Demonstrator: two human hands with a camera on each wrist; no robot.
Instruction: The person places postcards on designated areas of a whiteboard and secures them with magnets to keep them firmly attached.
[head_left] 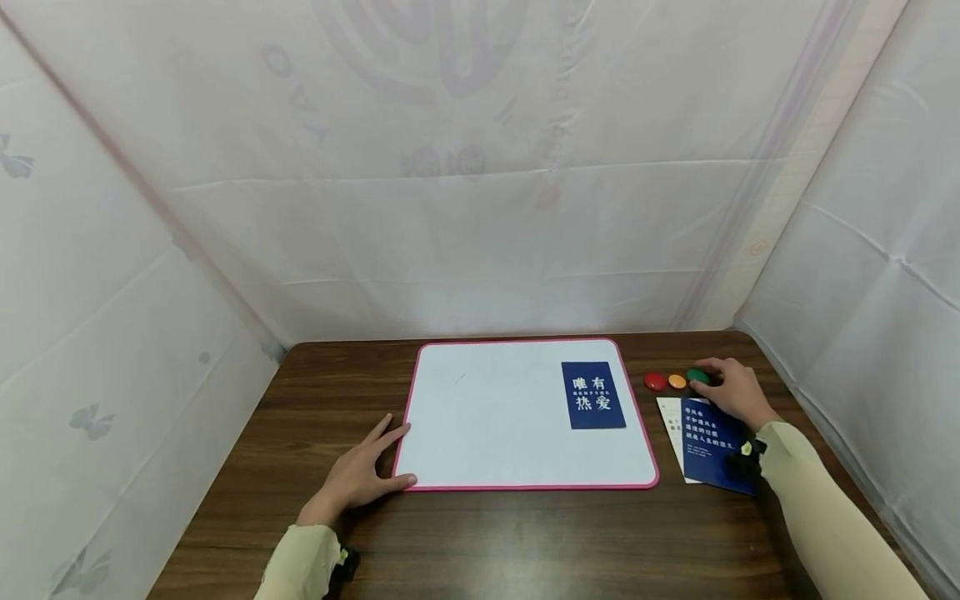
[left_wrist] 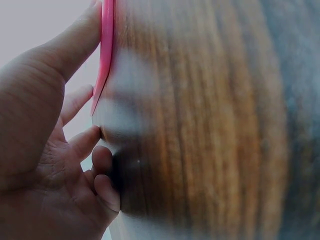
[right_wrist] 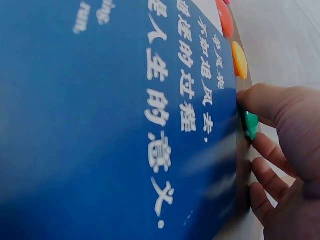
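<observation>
So the left hand [head_left: 358, 477] is lying flat and relaxed on the brown wooden tabletop [head_left: 480, 542], fingers spread, with thumb and index fingertip touching the near-left corner of a white board with a pink rim [head_left: 487, 417]. In the left wrist view the fingers [left_wrist: 82, 142] are pressing right up against that pink edge, not wrapping it. Well off toward the right hand, a small dark blue card [head_left: 593, 395] is lying flat on the board, reading "唯有热爱" in big white characters, plus a tiny line in the middle I can't read. The right hand [head_left: 731, 392] is resting past the board's right edge, fingertips touching a green round magnet [head_left: 697, 376]; can't tell whether it's actually pinching it or just resting there. An orange magnet [head_left: 677, 381] and a red magnet [head_left: 655, 381] are sitting in a row just beside it, on the side toward the board. Right under that wrist a bigger blue card [head_left: 712, 446] is lying on top of a white card [head_left: 670, 425]; it's showing several lines of white Chinese text, including "的意义".
</observation>
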